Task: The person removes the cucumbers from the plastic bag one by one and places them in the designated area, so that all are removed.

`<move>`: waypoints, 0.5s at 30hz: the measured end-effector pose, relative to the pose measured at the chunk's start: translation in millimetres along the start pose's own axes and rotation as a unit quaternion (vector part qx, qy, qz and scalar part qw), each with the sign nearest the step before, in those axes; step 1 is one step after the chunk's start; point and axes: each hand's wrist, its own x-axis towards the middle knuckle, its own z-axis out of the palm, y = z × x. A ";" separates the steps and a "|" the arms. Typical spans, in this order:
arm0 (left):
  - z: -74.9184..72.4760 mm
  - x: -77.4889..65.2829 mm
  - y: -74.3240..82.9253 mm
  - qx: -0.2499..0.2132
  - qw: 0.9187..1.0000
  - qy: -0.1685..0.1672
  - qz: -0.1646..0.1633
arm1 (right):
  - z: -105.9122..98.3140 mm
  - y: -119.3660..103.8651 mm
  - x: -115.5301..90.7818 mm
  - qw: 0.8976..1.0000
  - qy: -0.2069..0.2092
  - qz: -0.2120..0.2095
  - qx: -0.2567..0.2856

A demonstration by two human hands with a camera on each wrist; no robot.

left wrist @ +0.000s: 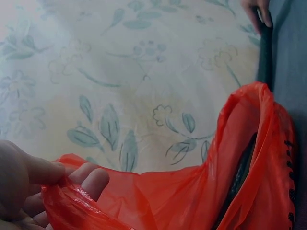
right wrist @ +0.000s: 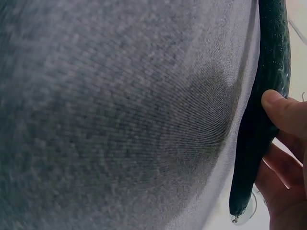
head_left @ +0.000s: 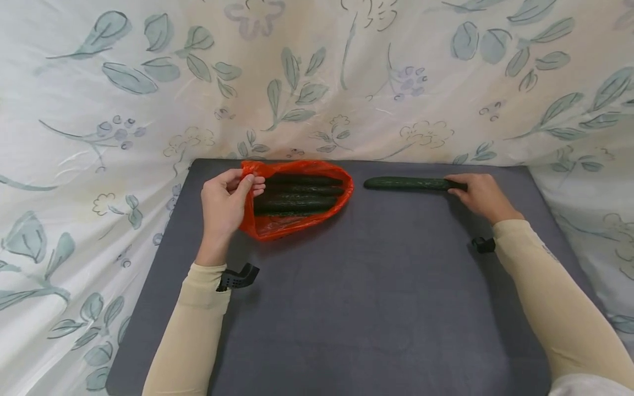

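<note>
An orange-red plastic bag lies at the back left of the dark table, its mouth spread toward the right. Several dark green cucumbers lie side by side inside it. My left hand pinches the bag's left edge between thumb and fingers, as the left wrist view also shows. To the right of the bag, my right hand grips one end of a long cucumber that points left toward the bag, a short gap apart from it. In the right wrist view thumb and fingers hold this cucumber near its tip.
The dark grey table has its back edge just behind the bag. A pale floral cloth hangs behind and around the sides. Wrist straps with small black mounts sit at both sleeves.
</note>
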 end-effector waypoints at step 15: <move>-0.3 2.7 -4.7 -0.004 1.000 -0.004 0.004 | 6.9 0.1 9.1 0.999 -0.028 0.032 0.006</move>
